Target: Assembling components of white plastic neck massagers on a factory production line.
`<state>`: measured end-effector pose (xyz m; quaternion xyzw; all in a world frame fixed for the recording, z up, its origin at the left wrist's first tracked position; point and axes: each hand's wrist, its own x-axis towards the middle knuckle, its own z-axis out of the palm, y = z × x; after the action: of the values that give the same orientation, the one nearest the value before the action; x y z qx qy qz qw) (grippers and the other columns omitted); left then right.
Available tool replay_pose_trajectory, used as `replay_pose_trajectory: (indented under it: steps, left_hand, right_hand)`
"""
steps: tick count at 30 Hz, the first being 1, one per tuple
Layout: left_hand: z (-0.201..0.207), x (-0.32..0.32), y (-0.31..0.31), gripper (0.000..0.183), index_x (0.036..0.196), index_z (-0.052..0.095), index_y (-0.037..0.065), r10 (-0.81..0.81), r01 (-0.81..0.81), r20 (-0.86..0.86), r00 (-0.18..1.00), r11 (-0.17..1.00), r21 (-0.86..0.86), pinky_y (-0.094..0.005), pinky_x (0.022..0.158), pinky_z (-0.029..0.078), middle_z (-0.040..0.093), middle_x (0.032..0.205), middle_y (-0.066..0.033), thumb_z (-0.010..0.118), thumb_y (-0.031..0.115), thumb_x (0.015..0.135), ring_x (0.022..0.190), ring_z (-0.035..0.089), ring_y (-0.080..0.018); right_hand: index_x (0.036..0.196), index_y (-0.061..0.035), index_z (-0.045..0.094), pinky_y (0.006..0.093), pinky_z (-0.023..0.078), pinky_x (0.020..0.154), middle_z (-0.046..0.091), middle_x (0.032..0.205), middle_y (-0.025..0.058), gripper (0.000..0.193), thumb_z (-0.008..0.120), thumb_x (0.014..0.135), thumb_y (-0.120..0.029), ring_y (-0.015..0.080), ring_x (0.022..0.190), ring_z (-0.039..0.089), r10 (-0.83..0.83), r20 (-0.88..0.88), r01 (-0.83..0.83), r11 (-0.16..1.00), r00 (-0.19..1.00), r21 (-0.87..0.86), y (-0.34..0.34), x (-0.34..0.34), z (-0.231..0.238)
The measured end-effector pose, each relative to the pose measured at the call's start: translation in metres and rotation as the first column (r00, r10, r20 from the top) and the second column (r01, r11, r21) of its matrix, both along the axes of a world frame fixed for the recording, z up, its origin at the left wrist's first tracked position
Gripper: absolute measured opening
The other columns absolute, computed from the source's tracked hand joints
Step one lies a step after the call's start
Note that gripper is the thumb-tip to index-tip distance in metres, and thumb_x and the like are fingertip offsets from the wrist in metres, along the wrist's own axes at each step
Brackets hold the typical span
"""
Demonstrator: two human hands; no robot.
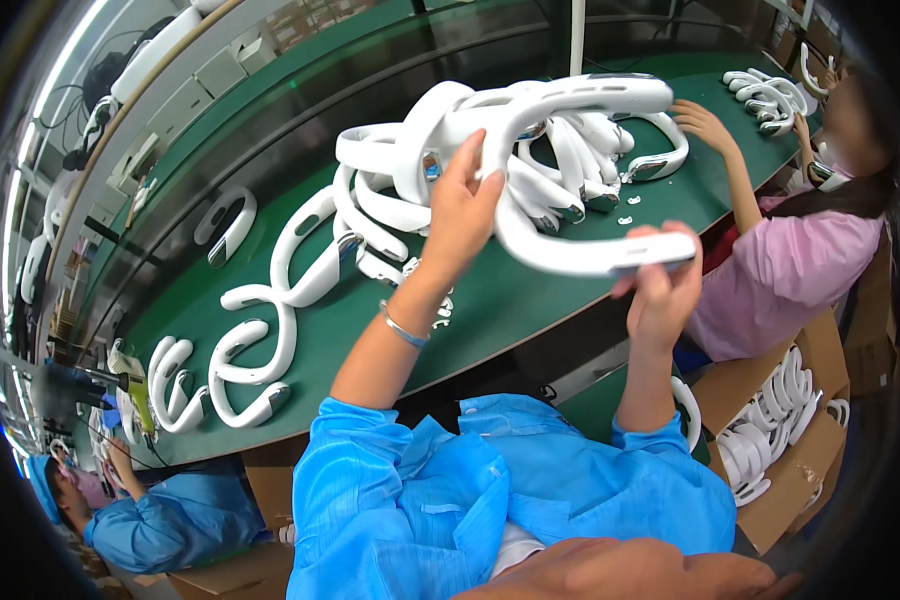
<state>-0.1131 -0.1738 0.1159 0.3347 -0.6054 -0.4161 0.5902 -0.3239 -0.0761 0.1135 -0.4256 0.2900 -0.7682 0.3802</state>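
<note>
White post point(577, 40): far side; open cardboard box point(798, 475): near right; yellow-green handheld tool point(139, 402): left; co-worker in pink point(785, 270): right

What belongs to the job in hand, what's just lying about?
In hand:
White U-shaped piece; right hand gripping one end, left hand at its bend
Probably white curved pieces heaped behind

Apparently lying about:
Yellow-green tool, far left
Cardboard box of white parts, right

bright | strip lamp point(68, 55), upper left | right fingers point(654, 281) motion-blurred | fisheye-bent edges, black corners
</note>
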Motion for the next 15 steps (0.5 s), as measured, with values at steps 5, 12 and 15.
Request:
replay_pose_trajectory:
  steps: [5, 12, 15]
  left_hand:
    - [0.054, 0.051, -0.006, 0.048, 0.130, 0.046, 0.002, 0.153, -0.170, 0.191, 0.970, 0.982, 0.081, -0.0287, 0.077, 0.051, 0.053, 0.124, -0.0153, 0.058, 0.020, 0.087, 0.106, 0.057, -0.0193]
    - [0.045, 0.236, 0.005, 0.043, 0.121, 0.055, 0.003, 0.503, -0.648, 0.634, 0.587, 0.762, -0.005, -0.0309, 0.071, 0.051, 0.061, 0.113, -0.0160, 0.060, 0.023, 0.083, 0.095, 0.062, -0.0234]
    - [0.030, 0.329, 0.015, 0.045, 0.119, 0.056, 0.003, 0.529, -0.799, 0.831, 0.174, 0.569, -0.195, -0.0352, 0.081, 0.048, 0.063, 0.108, -0.0195, 0.061, 0.024, 0.080, 0.096, 0.063, -0.0293]
  right_hand:
    - [0.111, 0.0025, 0.042, 0.0241, 0.049, 0.044, 0.061, 0.098, 0.0189, 0.038, 0.059, 0.077, 0.003, 0.0166, 0.059, 0.060, -0.269, 0.053, 0.271, 0.962, 0.962, -0.035, -0.080, -0.050, -0.013]
    - [0.113, 0.0000, 0.044, 0.0273, 0.053, 0.068, 0.061, 0.098, 0.0123, 0.047, 0.069, 0.074, 0.004, 0.0156, 0.080, 0.061, -0.554, -0.310, 0.518, 0.832, 0.773, -0.197, -0.156, -0.081, -0.034]
    - [0.113, -0.0073, 0.054, 0.0312, 0.051, 0.071, 0.061, 0.101, 0.0093, 0.040, 0.068, 0.075, -0.009, 0.0185, 0.082, 0.064, -0.542, -0.767, 0.700, 0.692, 0.343, -0.176, -0.179, -0.080, -0.027]
